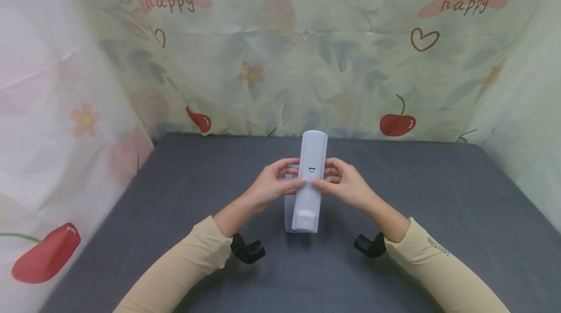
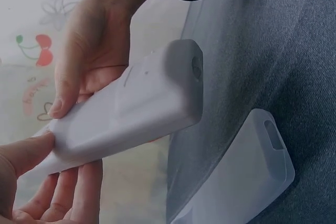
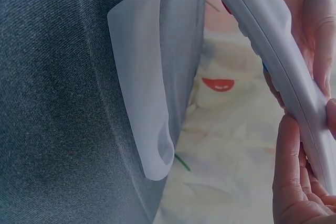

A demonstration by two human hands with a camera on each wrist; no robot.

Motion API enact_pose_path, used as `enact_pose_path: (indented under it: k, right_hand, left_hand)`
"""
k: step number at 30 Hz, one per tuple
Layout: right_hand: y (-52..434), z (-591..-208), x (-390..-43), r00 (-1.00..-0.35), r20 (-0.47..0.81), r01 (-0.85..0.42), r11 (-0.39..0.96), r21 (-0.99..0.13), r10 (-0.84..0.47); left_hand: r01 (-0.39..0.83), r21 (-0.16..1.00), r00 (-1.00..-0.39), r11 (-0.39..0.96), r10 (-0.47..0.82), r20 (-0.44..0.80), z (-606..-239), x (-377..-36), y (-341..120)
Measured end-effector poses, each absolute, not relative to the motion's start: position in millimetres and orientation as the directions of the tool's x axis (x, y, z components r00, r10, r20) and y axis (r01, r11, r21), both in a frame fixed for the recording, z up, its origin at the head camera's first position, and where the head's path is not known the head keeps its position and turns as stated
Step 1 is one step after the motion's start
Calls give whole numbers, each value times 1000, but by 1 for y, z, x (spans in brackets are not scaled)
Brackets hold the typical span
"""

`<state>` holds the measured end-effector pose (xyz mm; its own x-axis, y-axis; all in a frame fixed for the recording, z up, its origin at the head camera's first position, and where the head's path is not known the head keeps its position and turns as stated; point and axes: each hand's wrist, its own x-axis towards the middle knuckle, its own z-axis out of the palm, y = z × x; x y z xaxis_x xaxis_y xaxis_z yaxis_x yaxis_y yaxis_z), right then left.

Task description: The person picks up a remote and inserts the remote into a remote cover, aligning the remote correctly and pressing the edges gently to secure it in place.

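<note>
A white remote control (image 1: 310,196) is held above the table, its back with a small latch facing the head view. My left hand (image 1: 271,185) grips its left side, thumb on the back and fingers behind. From the other side my right hand (image 1: 349,185) holds it likewise. In the right wrist view, bits of red and blue show along the button face of the remote (image 3: 278,51); most of that face is hidden. Below lies a translucent remote sleeve (image 3: 139,72) on the table, with a cutout at one end; in the head view the remote largely covers it.
A dark grey cloth covers the table (image 1: 197,172). Patterned curtains (image 1: 298,60) with cherries and hearts hang behind it and at the sides. Black wrist mounts (image 1: 249,250) jut out below both forearms, over the table.
</note>
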<state>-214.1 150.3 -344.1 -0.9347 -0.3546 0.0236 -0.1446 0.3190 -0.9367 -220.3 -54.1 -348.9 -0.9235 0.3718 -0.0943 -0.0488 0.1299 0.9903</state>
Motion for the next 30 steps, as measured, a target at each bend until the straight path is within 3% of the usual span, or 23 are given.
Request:
enact_pose_path:
  k: [9, 30]
  right_hand:
    - [152, -346, -218, -951, 2, -114, 344, -932, -309]
    - [165, -356, -233, -974, 24, -110, 375, -920, -227]
  left_hand:
    - [-50, 989, -949, 137, 302, -90, -351, -226, -59]
    - [-115, 884, -950, 454, 210, -232, -402, -246, -67]
